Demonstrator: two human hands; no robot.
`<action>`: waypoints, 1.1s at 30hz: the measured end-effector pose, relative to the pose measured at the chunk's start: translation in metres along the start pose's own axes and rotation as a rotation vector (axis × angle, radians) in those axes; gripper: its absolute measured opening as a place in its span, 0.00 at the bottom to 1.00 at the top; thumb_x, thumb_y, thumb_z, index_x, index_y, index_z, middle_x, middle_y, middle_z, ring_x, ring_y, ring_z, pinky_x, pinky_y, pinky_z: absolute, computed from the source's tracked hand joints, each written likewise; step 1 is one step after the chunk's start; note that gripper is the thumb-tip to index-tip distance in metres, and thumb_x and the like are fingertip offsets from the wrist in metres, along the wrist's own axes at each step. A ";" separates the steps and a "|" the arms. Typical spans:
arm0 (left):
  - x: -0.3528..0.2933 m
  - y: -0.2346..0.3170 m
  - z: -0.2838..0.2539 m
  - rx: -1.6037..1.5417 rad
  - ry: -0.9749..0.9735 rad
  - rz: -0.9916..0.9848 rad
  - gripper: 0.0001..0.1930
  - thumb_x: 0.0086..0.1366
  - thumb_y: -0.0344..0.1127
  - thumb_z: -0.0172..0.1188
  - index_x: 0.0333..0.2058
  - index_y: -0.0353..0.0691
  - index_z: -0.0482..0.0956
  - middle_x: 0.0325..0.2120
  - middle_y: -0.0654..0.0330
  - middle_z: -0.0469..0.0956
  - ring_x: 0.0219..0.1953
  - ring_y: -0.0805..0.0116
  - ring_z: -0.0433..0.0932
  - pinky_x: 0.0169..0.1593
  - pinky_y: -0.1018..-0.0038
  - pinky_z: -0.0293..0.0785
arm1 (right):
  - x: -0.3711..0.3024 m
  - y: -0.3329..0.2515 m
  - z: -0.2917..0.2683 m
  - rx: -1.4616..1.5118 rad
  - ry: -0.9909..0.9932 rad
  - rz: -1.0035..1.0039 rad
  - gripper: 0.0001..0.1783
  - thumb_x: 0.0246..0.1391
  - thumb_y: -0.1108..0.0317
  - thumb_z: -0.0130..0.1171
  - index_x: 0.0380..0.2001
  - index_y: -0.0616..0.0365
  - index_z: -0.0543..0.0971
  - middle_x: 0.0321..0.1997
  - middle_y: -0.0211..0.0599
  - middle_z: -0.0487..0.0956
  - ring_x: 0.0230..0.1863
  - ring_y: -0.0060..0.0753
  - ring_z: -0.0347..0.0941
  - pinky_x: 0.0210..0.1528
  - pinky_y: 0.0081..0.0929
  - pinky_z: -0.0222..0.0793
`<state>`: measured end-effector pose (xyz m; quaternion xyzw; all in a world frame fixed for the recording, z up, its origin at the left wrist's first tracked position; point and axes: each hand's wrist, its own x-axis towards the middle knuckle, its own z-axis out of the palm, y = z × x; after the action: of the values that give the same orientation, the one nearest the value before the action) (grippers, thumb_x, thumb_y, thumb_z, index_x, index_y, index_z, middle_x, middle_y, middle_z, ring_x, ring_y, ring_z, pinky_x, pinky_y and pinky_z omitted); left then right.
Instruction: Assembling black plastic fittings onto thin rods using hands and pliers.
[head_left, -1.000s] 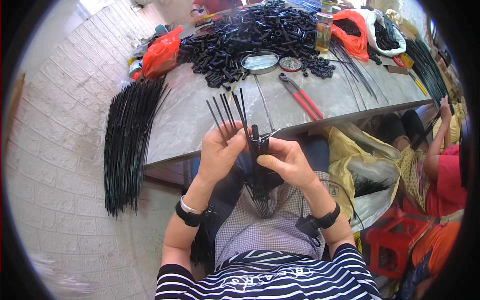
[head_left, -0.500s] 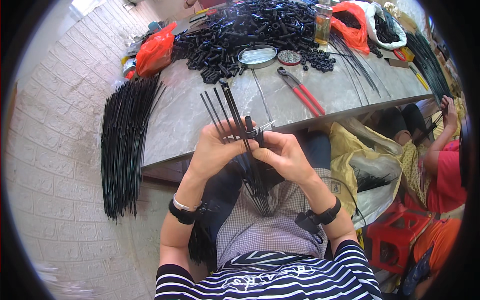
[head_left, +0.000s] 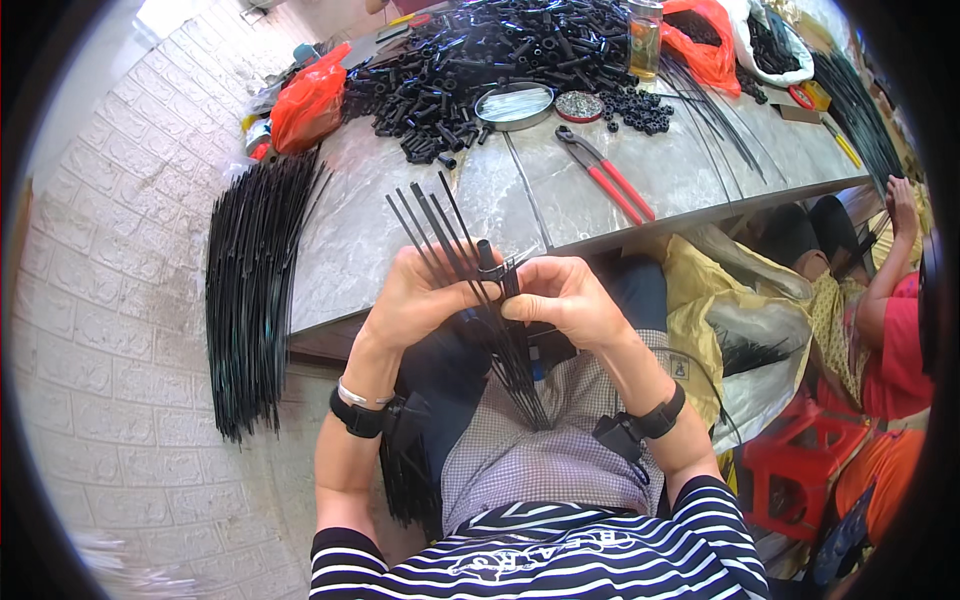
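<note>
Over my lap, my left hand (head_left: 425, 300) is closed round a fanned bundle of thin black rods (head_left: 512, 375). Their upper ends spread above the fingers, while their lower ends draw together over my checked apron (head_left: 530, 465). Among the rods stands a short black tube (head_left: 485, 252), with a thin wire or ring near its upper part. My right hand (head_left: 568, 302) pinches at the tube's right side, thumb against index finger, close to the left thumb. Whatever lies between those right fingertips is too small and hidden to name.
Black plastic tubes (head_left: 470, 70) heap on the grey table (head_left: 370, 215), near a tin of thin wires (head_left: 514, 106), a small round tin (head_left: 580, 106) and red-handled pliers (head_left: 610, 180). Black rods (head_left: 250, 300) overhang its left edge. Right are a yellow sack (head_left: 695, 320) and another person's hand (head_left: 902, 205).
Both hands have shifted slightly left with the rods and tube. The rods' upper ends stand lower and more spread out. Both hands keep their closed grips.
</note>
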<state>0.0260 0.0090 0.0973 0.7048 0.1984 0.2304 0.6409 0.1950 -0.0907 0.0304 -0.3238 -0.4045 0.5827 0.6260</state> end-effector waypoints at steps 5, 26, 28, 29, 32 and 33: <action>-0.004 0.007 0.012 0.123 0.082 0.007 0.13 0.53 0.24 0.66 0.39 0.32 0.79 0.34 0.61 0.81 0.36 0.75 0.79 0.42 0.77 0.76 | -0.004 -0.008 0.010 -0.128 0.097 -0.001 0.09 0.48 0.70 0.68 0.31 0.62 0.80 0.28 0.25 0.79 0.30 0.12 0.72 0.33 0.12 0.67; -0.012 0.010 0.035 -0.077 0.011 0.100 0.21 0.57 0.24 0.63 0.50 0.28 0.72 0.39 0.54 0.81 0.41 0.72 0.79 0.45 0.75 0.77 | -0.041 -0.010 0.024 -0.172 0.249 -0.159 0.08 0.45 0.74 0.69 0.30 0.62 0.81 0.27 0.24 0.79 0.28 0.12 0.72 0.31 0.14 0.69; -0.014 0.007 0.036 -0.082 0.023 0.108 0.23 0.58 0.25 0.63 0.52 0.28 0.70 0.39 0.53 0.80 0.42 0.68 0.79 0.47 0.72 0.76 | -0.040 -0.013 0.029 -0.220 0.269 -0.201 0.08 0.45 0.74 0.69 0.29 0.63 0.81 0.27 0.24 0.79 0.27 0.12 0.72 0.31 0.14 0.69; -0.015 0.006 0.036 -0.088 0.035 0.116 0.25 0.58 0.26 0.63 0.54 0.29 0.69 0.38 0.51 0.80 0.44 0.63 0.79 0.50 0.69 0.75 | -0.040 -0.015 0.031 -0.269 0.289 -0.242 0.08 0.45 0.74 0.69 0.29 0.63 0.80 0.26 0.24 0.79 0.27 0.12 0.71 0.31 0.15 0.69; -0.016 0.004 0.033 -0.048 0.012 0.124 0.26 0.59 0.29 0.63 0.56 0.29 0.67 0.39 0.51 0.79 0.45 0.62 0.79 0.51 0.68 0.74 | -0.041 -0.019 0.035 -0.384 0.306 -0.267 0.08 0.45 0.73 0.69 0.28 0.64 0.80 0.25 0.24 0.78 0.26 0.12 0.71 0.30 0.15 0.68; -0.016 0.003 0.032 -0.050 0.014 0.121 0.26 0.59 0.29 0.63 0.56 0.29 0.67 0.39 0.51 0.79 0.45 0.62 0.79 0.51 0.68 0.74 | -0.038 -0.018 0.033 -0.383 0.306 -0.263 0.08 0.45 0.73 0.69 0.28 0.64 0.80 0.25 0.24 0.78 0.26 0.12 0.71 0.30 0.15 0.68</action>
<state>0.0314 -0.0260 0.0973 0.6976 0.1540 0.2786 0.6419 0.1744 -0.1330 0.0563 -0.4653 -0.4468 0.3535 0.6775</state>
